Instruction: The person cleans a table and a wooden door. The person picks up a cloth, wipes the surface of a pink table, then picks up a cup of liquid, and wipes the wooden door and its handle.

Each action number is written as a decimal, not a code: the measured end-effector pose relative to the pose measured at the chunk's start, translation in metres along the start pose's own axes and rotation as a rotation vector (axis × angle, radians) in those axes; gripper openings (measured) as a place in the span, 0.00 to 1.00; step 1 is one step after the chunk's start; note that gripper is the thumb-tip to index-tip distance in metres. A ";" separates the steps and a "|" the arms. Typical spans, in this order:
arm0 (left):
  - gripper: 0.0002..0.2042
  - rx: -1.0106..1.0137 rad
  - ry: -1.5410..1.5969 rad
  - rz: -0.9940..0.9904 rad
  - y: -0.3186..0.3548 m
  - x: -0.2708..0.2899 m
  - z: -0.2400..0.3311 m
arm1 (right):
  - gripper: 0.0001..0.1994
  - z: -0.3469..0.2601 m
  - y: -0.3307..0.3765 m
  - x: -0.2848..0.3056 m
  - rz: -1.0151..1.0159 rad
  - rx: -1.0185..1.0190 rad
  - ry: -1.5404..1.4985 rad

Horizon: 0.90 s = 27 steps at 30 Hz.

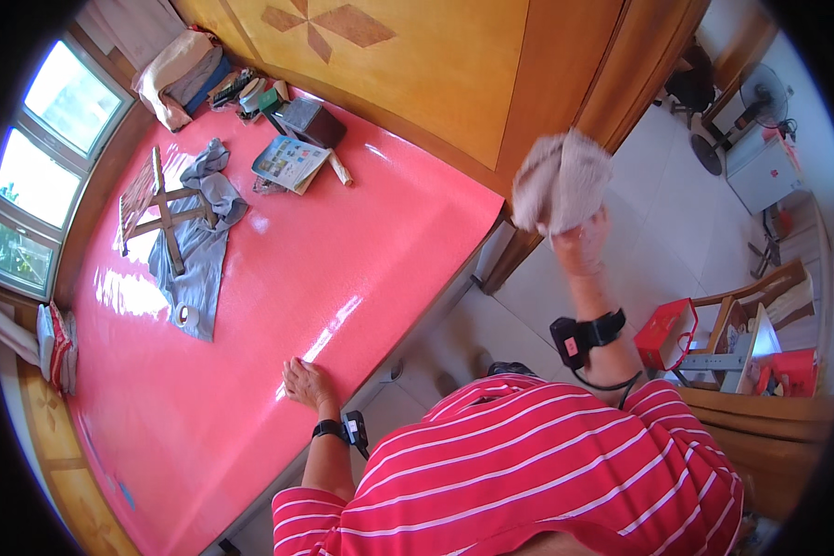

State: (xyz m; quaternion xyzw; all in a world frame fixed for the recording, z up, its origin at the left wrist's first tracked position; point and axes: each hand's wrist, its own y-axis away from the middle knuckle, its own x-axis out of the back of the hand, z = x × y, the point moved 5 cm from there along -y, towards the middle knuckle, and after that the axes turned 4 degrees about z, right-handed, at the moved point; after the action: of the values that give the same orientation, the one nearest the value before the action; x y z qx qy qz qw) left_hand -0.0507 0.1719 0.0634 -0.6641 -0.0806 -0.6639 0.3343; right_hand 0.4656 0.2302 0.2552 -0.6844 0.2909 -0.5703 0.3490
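Observation:
My right hand (581,243) is raised out to the right, closed around a bunched beige-grey cloth (562,181). The cloth is held up in front of the wooden panel's edge, above the floor. My left hand (308,385) leans on the shiny pink covering (371,269) of a wide raised platform, near its front edge, fingers spread on the surface and holding nothing. Black straps with small devices sit on both wrists.
Farther back on the platform lie a wooden folding stool (165,211), grey garment (199,273), booklet (292,162), dark box (310,122) and folded bedding (178,74). Windows line the left. On the right stand a fan (762,97), a white cabinet (760,174) and a red bag (665,335).

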 end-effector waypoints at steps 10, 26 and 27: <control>0.14 -0.018 0.020 0.046 0.000 -0.005 0.000 | 0.23 -0.013 -0.225 0.057 0.350 0.228 -0.231; 0.14 0.009 -0.015 0.010 0.001 -0.003 0.000 | 0.07 -0.049 -0.080 -0.031 -0.340 0.082 -0.027; 0.14 0.012 -0.014 0.002 0.001 -0.002 0.002 | 0.10 -0.052 -0.107 -0.004 -0.180 0.165 0.015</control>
State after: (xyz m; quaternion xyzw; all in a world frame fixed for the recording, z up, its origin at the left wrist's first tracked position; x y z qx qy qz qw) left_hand -0.0492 0.1729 0.0609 -0.6667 -0.0860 -0.6585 0.3383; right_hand 0.4142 0.2886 0.3446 -0.6726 0.1829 -0.6263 0.3492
